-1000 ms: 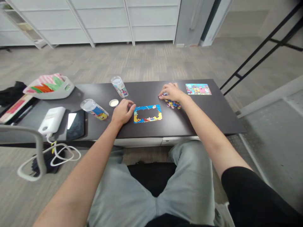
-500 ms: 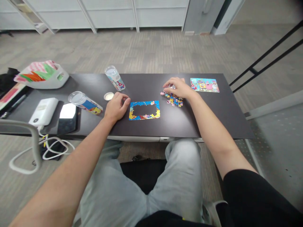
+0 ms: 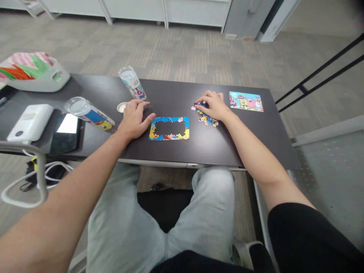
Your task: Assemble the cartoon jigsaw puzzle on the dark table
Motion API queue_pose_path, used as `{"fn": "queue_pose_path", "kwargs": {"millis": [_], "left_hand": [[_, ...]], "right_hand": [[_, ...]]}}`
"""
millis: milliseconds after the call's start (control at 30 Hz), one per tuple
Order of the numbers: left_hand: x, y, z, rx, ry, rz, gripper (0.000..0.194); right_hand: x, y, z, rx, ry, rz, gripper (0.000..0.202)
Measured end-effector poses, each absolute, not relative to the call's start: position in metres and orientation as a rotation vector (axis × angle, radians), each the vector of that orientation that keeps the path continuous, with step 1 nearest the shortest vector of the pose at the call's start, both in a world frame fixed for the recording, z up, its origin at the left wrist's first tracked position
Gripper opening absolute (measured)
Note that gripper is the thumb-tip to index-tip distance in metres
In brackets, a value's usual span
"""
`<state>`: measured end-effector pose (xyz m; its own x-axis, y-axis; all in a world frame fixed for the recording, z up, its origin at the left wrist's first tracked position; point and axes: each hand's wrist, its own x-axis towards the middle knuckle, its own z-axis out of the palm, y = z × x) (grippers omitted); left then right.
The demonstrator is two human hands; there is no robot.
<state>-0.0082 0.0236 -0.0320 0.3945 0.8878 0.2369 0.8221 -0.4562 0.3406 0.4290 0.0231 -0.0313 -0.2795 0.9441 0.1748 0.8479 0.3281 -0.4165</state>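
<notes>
A jigsaw puzzle border, blue and yellow with a bare middle, lies flat on the dark table. My left hand rests just left of it, fingers spread and holding nothing. Right of the border is a loose pile of small colourful puzzle pieces. My right hand is over the back of this pile, thumb and fingers curled around some dark blue pieces; the palm hides part of the pile. Behind and to the right lies a cartoon picture card.
Two clear-topped cartoon tubes, one near and one farther back, stand left, with a round pale lid between them. Farther left are a phone, a white device with a cable, and a white basket.
My left hand's fingers have spread wider. My right hand's fingers have curled around blue pieces at the pile's back. The view has shifted slightly; the border looks unchanged.
</notes>
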Motion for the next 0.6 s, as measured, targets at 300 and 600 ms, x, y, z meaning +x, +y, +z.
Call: {"fn": "queue_pose_path", "kwargs": {"millis": [300,600], "left_hand": [[-0.007,0.031,-0.033,2.493,1.444,0.473,0.118],[-0.004,0.025,-0.020,2.441,1.456,0.366,0.107]], "right_hand": [[0.435,0.025,-0.033,-1.573,-2.182,0.357,0.017],[0.449,0.023,-0.035,-1.549,-2.101,0.271,0.025]]}}
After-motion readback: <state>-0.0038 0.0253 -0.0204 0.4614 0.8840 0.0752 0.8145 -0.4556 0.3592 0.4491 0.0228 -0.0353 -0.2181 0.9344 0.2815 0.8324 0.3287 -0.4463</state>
